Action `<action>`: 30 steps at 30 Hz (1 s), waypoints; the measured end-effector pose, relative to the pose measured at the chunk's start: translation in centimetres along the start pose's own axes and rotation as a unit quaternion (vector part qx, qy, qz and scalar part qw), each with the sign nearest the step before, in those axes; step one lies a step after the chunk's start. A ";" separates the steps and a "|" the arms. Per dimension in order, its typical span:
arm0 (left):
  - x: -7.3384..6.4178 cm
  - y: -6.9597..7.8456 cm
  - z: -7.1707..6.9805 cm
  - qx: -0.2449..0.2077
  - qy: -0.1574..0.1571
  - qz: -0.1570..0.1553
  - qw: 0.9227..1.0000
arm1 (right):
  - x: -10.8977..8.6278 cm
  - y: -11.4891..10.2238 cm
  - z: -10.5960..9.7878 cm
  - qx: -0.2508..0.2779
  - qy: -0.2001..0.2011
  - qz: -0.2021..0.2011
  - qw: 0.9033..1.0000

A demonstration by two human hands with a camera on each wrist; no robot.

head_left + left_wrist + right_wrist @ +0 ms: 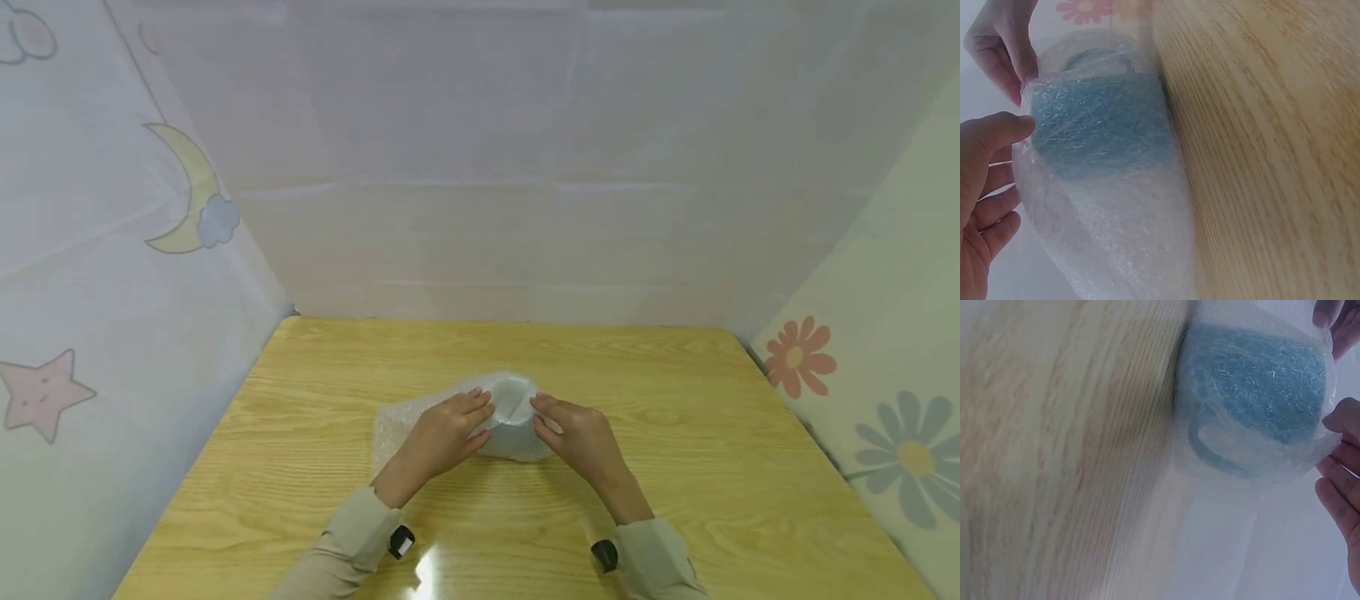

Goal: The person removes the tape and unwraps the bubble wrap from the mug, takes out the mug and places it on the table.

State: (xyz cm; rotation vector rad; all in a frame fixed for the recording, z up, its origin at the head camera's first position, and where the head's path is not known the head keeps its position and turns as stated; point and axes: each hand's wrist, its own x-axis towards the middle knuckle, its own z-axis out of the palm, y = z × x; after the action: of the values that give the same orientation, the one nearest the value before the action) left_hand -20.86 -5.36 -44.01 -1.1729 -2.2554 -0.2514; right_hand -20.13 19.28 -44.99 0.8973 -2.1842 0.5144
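Translucent bubble wrap (392, 421) is enclosing a mug (514, 439) in the head view. The mug is standing on the wood-grain table (675, 400), directly between the fingertips of the left hand (446, 425) and the right hand (588, 433); what appears to be its mouth is facing upward. Spare wrap is spreading out to the left of the left fingers. Both hands are bracketing the upper edge, presumably steadying the mug from two sides.

Left wrist view: blue is showing through the film just past the left thumb. That thumb is touching the wrap near the mug's upper edge, while the other fingers are lying relaxed beside the film, not curling round anything. Such light contact is probably holding the wrap against the mug rather than bearing weight, since the table is carrying the load.

Right wrist view: the handle (1205, 452) is curving out beneath the film, lower than the right fingertips and on the right hand's side of the mug. The right thumb and forefinger are pinching an edge of wrap, seemingly to secure it on that side; the remaining fingers are extending free. Left fingertips are showing opposite, their exact contact not distinguishable from this angle.
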 end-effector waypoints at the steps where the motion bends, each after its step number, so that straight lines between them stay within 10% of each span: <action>1: 0.0 0.0 0.0 0.002 0.000 0.003 1.000 | 0.0 0.0 0.0 -0.005 0.001 -0.003 1.000; 30: 0.3 0.2 0.3 -0.018 0.055 -0.005 0.998 | -0.1 0.3 0.3 0.028 0.028 0.011 0.999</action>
State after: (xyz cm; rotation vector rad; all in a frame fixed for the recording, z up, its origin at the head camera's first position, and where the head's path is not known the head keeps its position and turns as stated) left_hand -20.97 -4.93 -44.08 -1.1387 -2.1700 -0.3541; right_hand -20.43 19.40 -45.31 0.8789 -2.1406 0.6078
